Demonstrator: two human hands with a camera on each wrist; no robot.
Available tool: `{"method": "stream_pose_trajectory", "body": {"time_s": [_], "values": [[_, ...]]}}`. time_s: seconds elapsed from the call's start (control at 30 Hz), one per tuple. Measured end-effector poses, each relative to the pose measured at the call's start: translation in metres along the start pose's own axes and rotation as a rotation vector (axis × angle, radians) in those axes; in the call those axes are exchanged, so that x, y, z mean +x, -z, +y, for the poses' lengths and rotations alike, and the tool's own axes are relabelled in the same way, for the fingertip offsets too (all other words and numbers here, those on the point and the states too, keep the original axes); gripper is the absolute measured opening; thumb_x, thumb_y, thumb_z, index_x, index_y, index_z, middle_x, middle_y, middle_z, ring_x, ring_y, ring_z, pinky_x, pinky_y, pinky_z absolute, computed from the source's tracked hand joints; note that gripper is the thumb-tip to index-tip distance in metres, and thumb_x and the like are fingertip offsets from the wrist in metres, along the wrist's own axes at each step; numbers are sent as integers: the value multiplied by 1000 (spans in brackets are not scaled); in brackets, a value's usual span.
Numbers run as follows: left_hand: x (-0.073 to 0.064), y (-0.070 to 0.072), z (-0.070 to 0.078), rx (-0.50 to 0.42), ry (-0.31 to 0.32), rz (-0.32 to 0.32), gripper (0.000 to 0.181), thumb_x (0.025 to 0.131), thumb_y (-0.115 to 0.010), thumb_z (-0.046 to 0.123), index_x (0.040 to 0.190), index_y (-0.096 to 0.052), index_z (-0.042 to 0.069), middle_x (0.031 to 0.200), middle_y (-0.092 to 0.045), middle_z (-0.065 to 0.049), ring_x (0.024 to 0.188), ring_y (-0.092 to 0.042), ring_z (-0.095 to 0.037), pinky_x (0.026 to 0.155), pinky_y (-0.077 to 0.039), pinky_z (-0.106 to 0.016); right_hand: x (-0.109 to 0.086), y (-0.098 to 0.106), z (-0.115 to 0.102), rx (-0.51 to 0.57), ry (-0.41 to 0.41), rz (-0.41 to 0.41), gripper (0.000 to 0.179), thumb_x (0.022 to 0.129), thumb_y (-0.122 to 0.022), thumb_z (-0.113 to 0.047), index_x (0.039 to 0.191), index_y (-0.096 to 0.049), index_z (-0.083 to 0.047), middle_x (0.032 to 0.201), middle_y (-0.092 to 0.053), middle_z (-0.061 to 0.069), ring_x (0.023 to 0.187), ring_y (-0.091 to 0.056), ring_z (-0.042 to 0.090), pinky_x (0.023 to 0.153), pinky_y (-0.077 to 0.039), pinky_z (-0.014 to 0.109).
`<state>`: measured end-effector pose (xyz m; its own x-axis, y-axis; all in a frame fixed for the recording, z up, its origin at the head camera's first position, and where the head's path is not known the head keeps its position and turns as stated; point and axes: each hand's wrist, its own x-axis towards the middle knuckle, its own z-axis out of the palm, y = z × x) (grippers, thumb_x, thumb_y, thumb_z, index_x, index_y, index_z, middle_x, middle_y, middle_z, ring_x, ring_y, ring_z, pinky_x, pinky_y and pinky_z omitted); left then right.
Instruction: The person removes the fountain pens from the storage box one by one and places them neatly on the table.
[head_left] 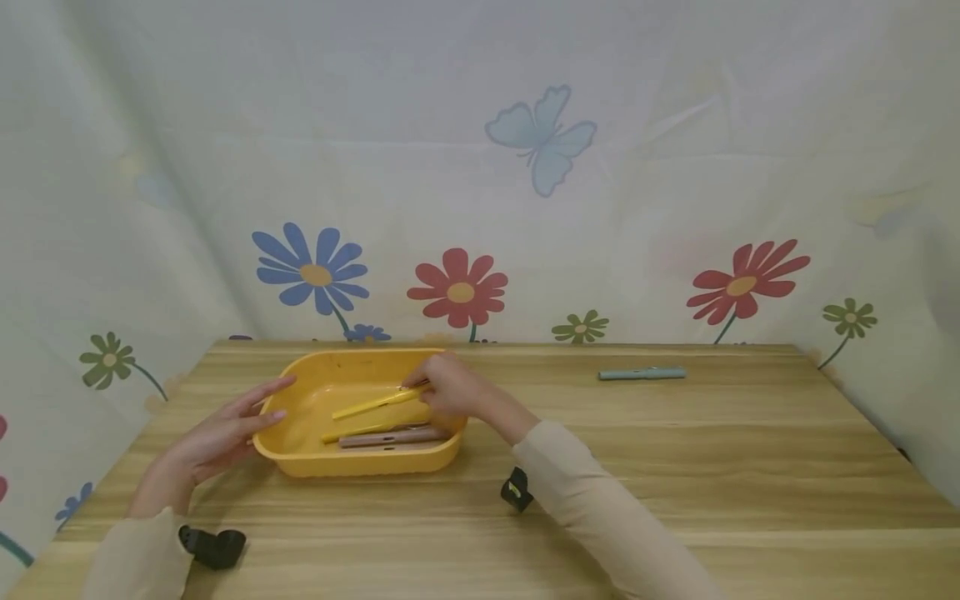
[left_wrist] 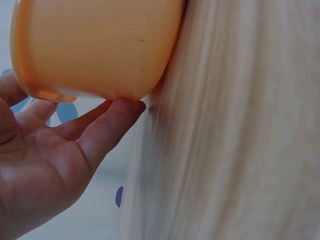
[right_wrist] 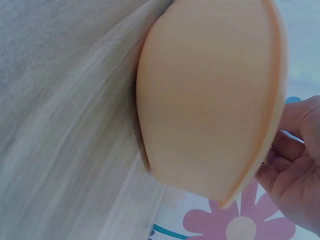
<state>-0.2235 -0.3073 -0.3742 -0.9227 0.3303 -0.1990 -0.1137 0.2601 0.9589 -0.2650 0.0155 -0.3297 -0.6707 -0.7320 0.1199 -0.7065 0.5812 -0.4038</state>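
Note:
A yellow tray (head_left: 360, 468) with rounded corners stands on the left of the table in the head view. My left hand (head_left: 221, 433) holds its left end, thumb and a finger over the rim and other fingers against the outer wall (left_wrist: 100, 50). Over the tray's right part, my right hand (head_left: 453, 387) pinches the end of a yellow pen (head_left: 375, 405), which slants above the tray floor. Below it lie another yellow pen (head_left: 348, 432) and brownish-pink pens (head_left: 390, 438). In the right wrist view, the tray wall (right_wrist: 205, 100) hides the pen and some fingertips of the right hand (right_wrist: 300, 165).
A blue-grey pen (head_left: 642, 374) lies apart on the wooden table (head_left: 675, 467), toward the back right. Behind the table hangs a pale cloth (head_left: 637, 208) printed with flowers and a butterfly. Black wrist devices (head_left: 213, 547) show near both cuffs.

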Motion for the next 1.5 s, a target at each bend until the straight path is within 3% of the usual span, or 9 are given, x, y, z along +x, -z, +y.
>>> {"method": "stream_pose_trajectory", "body": {"time_s": [0.17, 0.3, 0.53, 0.67, 0.87, 1.2, 1.5], "values": [[1, 0, 0, 6, -12, -9, 64, 95, -48, 22, 147, -10, 14, 149, 14, -20, 128, -17, -39, 85, -48, -32, -6, 10, 4, 50, 8, 16, 26, 84, -58, 5, 108, -66, 0, 106, -67, 9, 101, -60, 18, 81, -48, 21], [0, 1, 1, 10, -14, -9, 65, 95, -48, 22, 147, -10, 14, 149, 14, -21, 127, -19, -40, 85, -48, -33, -14, 19, 10, 29, 59, 68, 24, 83, -61, 4, 106, -67, 1, 102, -68, 10, 98, -61, 20, 83, -49, 28], [-2, 2, 3, 20, -7, -1, 65, 95, -48, 22, 147, -10, 13, 149, 13, -21, 128, -18, -42, 85, -49, -34, -29, 32, 21, 24, 99, 163, 22, 80, -64, 3, 102, -68, 2, 96, -69, 11, 92, -63, 21, 78, -51, 25], [-2, 3, 4, 33, -3, 4, 66, 95, -49, 22, 147, -10, 14, 149, 12, -22, 125, -25, -38, 84, -49, -33, -38, 38, 29, 51, 95, 192, 22, 79, -66, 3, 101, -69, 3, 95, -69, 11, 87, -64, 21, 75, -52, 26], [-3, 3, 5, 37, 1, 10, 66, 94, -49, 22, 147, -11, 14, 149, 12, -22, 121, -32, -32, 84, -49, -34, -53, 46, 41, 132, 52, 201, 24, 79, -67, 3, 102, -68, 4, 95, -69, 12, 84, -63, 19, 73, -52, 24], [0, 2, 2, 12, 4, 2, 65, 95, -48, 21, 147, -9, 14, 149, 14, -21, 129, -16, -45, 85, -49, -37, -79, 61, 52, 164, 26, 178, 24, 78, -66, 6, 103, -67, 6, 98, -68, 16, 86, -64, 22, 73, -53, 26], [1, 0, -1, 5, 3, 9, 65, 95, -48, 20, 147, -10, 14, 149, 12, -22, 128, -17, -46, 84, -49, -37, -103, 69, 67, 166, -27, 176, 25, 78, -66, 5, 103, -67, 6, 96, -68, 16, 82, -63, 21, 70, -53, 27]]}}
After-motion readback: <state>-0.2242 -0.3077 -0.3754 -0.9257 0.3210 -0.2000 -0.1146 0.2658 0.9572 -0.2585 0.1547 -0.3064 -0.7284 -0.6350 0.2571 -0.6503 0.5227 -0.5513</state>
